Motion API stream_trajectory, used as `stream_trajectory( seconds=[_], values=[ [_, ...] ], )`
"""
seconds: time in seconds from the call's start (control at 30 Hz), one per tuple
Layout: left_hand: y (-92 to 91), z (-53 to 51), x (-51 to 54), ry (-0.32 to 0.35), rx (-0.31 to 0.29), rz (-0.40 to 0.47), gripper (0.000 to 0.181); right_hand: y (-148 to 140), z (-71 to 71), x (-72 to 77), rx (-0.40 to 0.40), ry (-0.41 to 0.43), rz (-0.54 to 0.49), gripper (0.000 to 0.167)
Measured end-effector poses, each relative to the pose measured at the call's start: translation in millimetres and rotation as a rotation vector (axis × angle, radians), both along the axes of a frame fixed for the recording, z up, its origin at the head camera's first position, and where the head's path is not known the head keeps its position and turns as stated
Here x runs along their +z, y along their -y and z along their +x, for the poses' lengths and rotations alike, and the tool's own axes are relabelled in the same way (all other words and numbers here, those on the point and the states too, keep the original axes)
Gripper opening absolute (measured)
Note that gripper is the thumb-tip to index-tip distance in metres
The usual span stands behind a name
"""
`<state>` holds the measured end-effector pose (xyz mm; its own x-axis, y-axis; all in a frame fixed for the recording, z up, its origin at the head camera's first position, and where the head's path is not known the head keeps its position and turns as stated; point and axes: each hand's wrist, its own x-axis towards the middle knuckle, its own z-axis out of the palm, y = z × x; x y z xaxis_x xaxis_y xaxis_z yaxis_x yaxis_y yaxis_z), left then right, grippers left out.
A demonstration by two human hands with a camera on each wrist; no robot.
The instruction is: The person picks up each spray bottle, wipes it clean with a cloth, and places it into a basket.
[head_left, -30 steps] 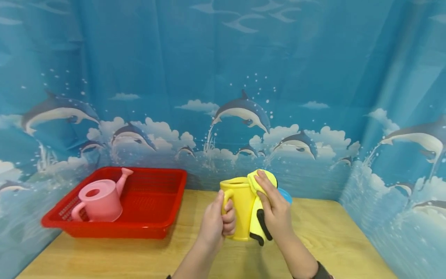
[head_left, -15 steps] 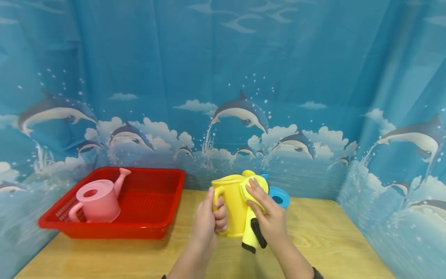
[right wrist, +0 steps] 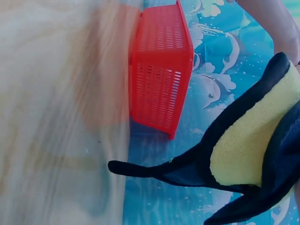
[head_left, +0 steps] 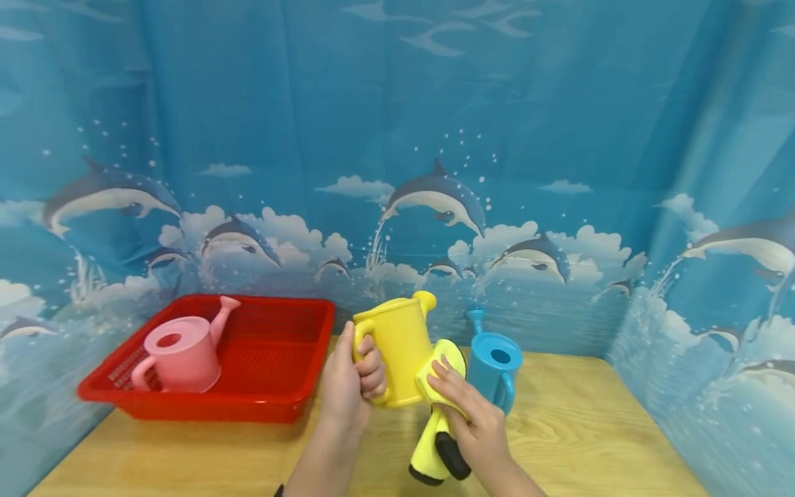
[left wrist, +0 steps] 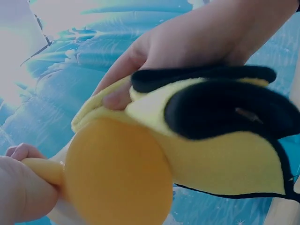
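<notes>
Nearest me: the yellow cloth (head_left: 435,392), black-edged, its loose ends hanging below my right hand (head_left: 475,414). That hand holds it, fingers pressing it onto the lower right side of the yellow watering can (head_left: 397,352). My left hand (head_left: 349,379) is wrapped round the can's handle; can is tilted, spout away. Just past the right hand, the blue watering can (head_left: 484,369) stands on the counter (head_left: 577,428), handle my way. Off left: red basket (head_left: 211,407), pink watering can (head_left: 186,366) in its left part. Behind everything, dolphin-print curtain (head_left: 397,103).
</notes>
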<state>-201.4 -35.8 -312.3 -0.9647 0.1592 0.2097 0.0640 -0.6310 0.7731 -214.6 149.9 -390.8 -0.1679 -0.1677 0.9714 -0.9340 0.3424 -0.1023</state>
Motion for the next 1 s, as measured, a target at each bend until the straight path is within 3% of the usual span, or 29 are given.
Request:
stream_trajectory(
  seconds=[0.13,0.23,0.43,0.6,0.8,1.0],
  values=[
    [0.9,0.1,2.2,0.01,-0.024,0.031,0.046,-2.1,0.3,1.4,0.036,0.037,-0.011,0.03],
    [1.0,1.4,2.6,-0.002,-0.014,0.041,0.046,-2.2,1.8,8.9,0.061,0.117,-0.011,0.031],
    [4.4,4.0,5.2,-0.06,-0.013,0.031,0.046,-2.0,2.3,25.1,0.118,0.238,0.006,0.048],
    [7.2,3.1,4.9,-0.119,-0.089,0.011,0.046,-5.0,-0.8,37.0,0.121,0.305,0.009,0.047],
    [1.5,3.8,0.7,-0.175,-0.204,0.014,0.046,-5.1,-4.9,53.3,0.063,0.418,-0.058,0.043],
    [-1.9,3.4,-2.8,-0.206,-0.24,0.013,0.048,-1.6,-14.4,70.1,0.041,0.383,-0.108,0.043]
  ],
)
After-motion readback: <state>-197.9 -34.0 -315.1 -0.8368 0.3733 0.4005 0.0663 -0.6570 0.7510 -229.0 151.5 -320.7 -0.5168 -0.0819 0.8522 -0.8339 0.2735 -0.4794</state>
